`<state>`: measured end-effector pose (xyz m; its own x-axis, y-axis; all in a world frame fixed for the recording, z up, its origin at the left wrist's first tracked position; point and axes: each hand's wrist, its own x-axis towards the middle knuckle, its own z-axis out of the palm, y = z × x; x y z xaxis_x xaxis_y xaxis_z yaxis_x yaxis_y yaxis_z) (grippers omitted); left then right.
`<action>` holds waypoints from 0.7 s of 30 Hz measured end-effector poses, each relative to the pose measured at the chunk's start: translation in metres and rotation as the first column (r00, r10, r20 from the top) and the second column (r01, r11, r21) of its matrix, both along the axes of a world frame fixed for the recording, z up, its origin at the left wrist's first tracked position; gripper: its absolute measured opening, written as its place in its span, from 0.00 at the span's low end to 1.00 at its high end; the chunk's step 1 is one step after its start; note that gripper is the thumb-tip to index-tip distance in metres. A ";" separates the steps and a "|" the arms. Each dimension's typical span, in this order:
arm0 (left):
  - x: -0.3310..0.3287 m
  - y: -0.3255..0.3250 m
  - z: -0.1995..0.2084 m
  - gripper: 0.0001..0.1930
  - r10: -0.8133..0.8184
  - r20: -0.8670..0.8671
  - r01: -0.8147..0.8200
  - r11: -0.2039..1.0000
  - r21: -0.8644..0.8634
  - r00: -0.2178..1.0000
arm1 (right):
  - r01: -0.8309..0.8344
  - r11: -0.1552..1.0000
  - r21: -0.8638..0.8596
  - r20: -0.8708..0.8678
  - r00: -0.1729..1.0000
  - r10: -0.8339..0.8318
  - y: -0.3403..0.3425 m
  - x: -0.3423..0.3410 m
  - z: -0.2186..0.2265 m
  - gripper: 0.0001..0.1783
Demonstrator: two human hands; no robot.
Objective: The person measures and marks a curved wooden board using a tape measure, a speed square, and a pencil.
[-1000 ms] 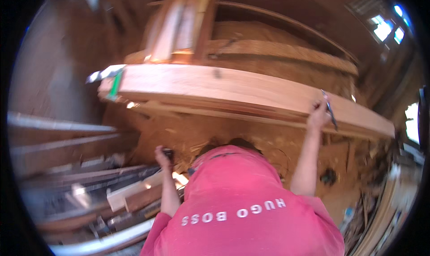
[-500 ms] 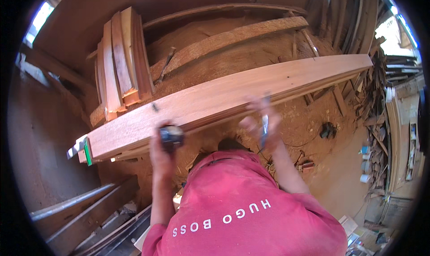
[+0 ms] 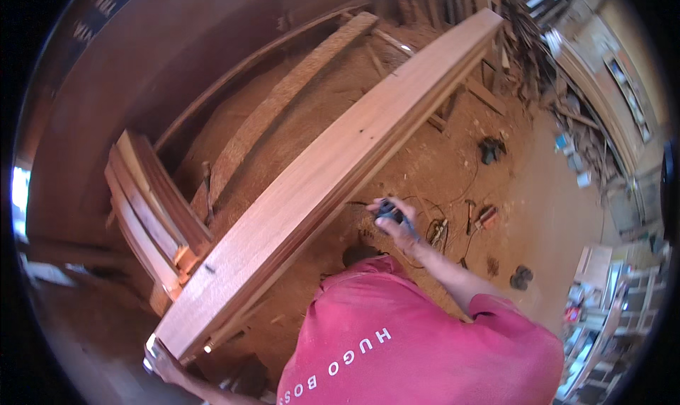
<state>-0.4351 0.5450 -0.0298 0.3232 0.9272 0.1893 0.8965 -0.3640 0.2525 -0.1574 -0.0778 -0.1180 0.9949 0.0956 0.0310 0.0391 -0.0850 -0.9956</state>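
A long, smooth reddish-brown plank (image 3: 333, 157) runs diagonally in front of me, raised above the sawdust on a layered timber stack. At its near left end, my left hand (image 3: 166, 368) is closed around a shiny metal piece (image 3: 149, 346) by the plank's corner; what kind it is cannot be made out. My right hand (image 3: 402, 229) is off the plank's near side, fingers curled round a dark, palm-sized tape measure (image 3: 387, 211). A small dark thing (image 3: 210, 268) lies on the plank's top near the left end.
Short boards (image 3: 145, 214) lean beyond the plank's left end, near a rough beam (image 3: 283, 97). On the sawdust floor (image 3: 453, 185) at right are a dark power tool (image 3: 491, 150), a hammer (image 3: 469, 214), a red-handled tool (image 3: 486, 217) and cables. Scrap wood (image 3: 524, 44) is piled far right.
My view has turned, so the plank slants more steeply. My left hand has moved to the plank's left end. The dark tape measure, earlier in my left hand, is now in my right.
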 end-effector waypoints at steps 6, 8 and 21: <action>-0.102 0.147 -0.116 0.32 -0.355 -0.126 0.340 0.932 -0.129 0.926 | 0.579 0.812 -0.079 -0.326 0.754 -0.569 -0.138 -0.039 -0.152 0.12; -0.096 0.134 -0.122 0.28 -0.444 -0.223 0.481 0.862 0.158 0.868 | 0.625 0.745 -0.234 -0.322 0.673 -0.666 -0.169 -0.079 -0.166 0.11; 0.094 -0.134 -0.016 0.27 -0.685 0.176 0.629 0.723 0.286 0.707 | 0.409 0.627 -0.663 -0.475 0.418 -0.775 -0.211 -0.165 -0.176 0.31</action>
